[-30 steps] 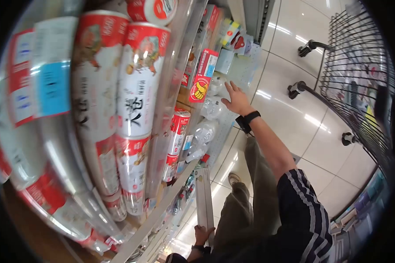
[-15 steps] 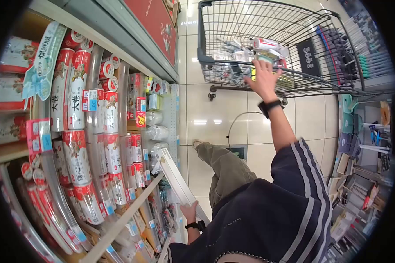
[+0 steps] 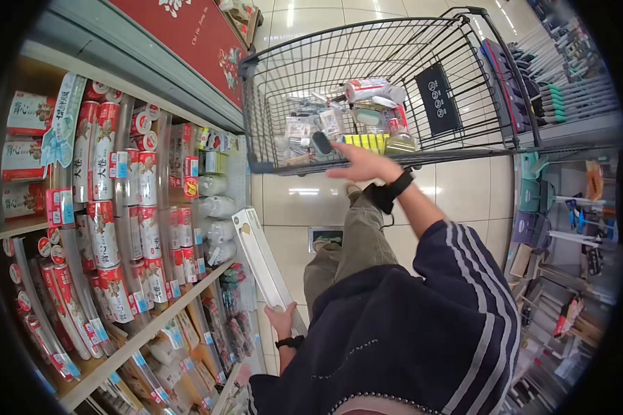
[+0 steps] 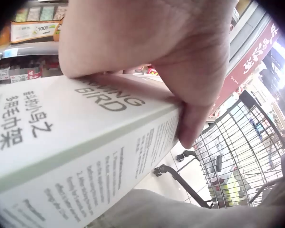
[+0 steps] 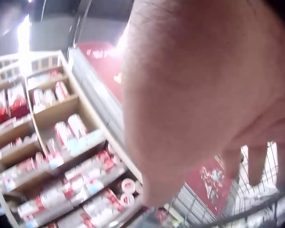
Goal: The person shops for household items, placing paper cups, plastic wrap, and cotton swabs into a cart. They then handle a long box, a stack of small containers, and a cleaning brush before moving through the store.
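Note:
My left hand [image 3: 280, 319] grips a long white towel rack box [image 3: 262, 257], which slants upward beside the shelves. In the left wrist view the thumb [image 4: 192, 126] bends over the edge of the box [image 4: 52, 128], which carries Chinese lettering and the word "BIRD". My right hand [image 3: 367, 164] reaches over the near side of a black wire shopping cart [image 3: 259, 167], its fingers extended and holding nothing. Inside the cart lie a red-and-white roll [image 3: 367, 89], a yellow-striped item [image 3: 367, 142], a dark oval brush-like item [image 3: 322, 143] and several clear packages.
Shelves on the left hold red-and-white rolls [image 3: 104, 235] behind clear dividers. Bagged white items [image 3: 218, 207] hang at the shelf end. On the right, a rack displays brushes and dustpans [image 3: 533, 190]. A red panel [image 3: 194, 34] stands beyond the shelves, and tiled floor [image 3: 284, 200] runs between.
My right hand has moved from the shelf end to the cart's near side. The view has swung toward the cart, which now sits nearer the shelves. The left hand still holds the box.

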Available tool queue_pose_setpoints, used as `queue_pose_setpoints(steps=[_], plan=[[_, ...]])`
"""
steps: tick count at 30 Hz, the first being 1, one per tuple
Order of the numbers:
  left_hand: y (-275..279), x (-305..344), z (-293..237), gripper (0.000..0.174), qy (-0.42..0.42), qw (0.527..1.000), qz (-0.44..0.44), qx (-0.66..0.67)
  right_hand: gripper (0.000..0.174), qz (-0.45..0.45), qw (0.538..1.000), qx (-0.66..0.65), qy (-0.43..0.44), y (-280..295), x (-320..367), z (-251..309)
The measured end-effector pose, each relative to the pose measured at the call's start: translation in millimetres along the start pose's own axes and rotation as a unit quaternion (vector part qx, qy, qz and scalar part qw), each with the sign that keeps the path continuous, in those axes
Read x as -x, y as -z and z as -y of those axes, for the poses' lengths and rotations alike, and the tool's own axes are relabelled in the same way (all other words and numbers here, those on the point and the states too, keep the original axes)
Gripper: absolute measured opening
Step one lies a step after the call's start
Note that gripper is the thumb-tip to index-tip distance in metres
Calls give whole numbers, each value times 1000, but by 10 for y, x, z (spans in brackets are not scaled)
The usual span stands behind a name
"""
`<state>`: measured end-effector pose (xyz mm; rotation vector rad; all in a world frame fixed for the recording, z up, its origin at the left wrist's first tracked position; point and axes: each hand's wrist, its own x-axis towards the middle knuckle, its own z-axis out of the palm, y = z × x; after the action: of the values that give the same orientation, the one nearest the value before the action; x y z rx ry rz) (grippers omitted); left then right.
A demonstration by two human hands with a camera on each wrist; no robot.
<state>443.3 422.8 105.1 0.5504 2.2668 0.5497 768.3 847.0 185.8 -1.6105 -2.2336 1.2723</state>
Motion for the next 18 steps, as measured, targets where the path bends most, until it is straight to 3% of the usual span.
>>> queue_pose_setpoints(steps=[2,4,6,8,10,11,13,15,16,17,18], plan=[[-209,22,-54,85,2,1000,-10,7,92,92,995,-8,-33,694,6,-213],[-436,39,-19,84,43,999,-19,1,87,58,994,-3,-98,1306,-133,-575],[-610,50,54,84,90,996,-10,28,80,-11,984,-81,-156,1703,-421,-1173],[-784,147,-148,85,145,988,-9,45,74,17,958,-72,-276,1971,-639,-1422],[-918,282,-362,87,188,978,-31,81,69,98,950,-64,-291,1629,-1139,-2478],[-943,371,-359,88,206,974,-44,83,44,124,951,-32,-282,1288,-1355,-3039],[-1032,468,-353,90,249,962,-70,88,40,137,939,28,-314,528,-1487,-3533],[-1048,657,-118,93,296,948,-106,42,41,83,928,55,-359,-186,-1412,-3737],[-1031,768,-300,93,325,940,-88,56,61,16,925,57,-374,-460,-1355,-3783],[-1066,886,-207,92,333,935,-116,22,74,27,932,-15,-361,-634,-1306,-3798],[-1062,983,-220,92,372,922,-105,39,91,14,908,20,-417,-982,-1334,-3961]])
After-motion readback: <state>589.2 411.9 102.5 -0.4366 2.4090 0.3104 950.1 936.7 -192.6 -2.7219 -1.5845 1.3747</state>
